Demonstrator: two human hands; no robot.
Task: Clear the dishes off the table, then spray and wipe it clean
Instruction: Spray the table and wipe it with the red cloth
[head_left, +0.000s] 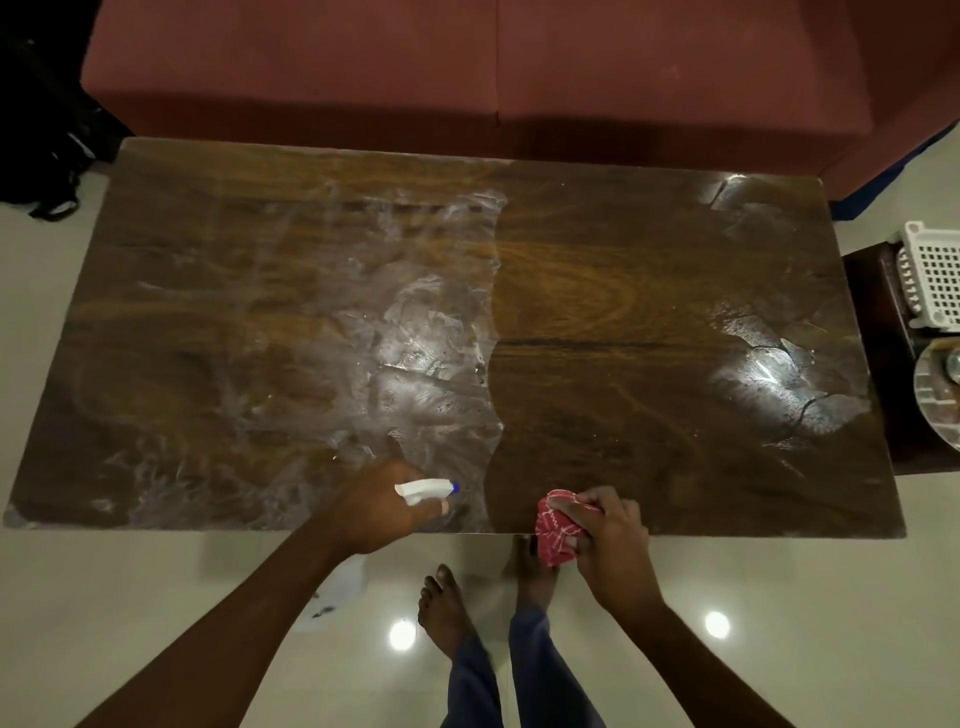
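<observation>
A home living room: a maroon sofa (498, 78) behind a wooden coffee table (597, 291) on tiled floor (104, 597).

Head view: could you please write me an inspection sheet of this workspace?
Surface: table free of dishes; wet streaks on its left half and right end, middle plain.
Job's things: spray bottle and red cloth, both in hand at the near edge.
Clutter: nothing seen.
Hands: left hand grips the spray bottle; right hand grips the cloth.
Cables: nothing seen.
Surroundings: sofa behind; side table at right bearing a white basket and a dish; dark bag on the floor, far left.
</observation>
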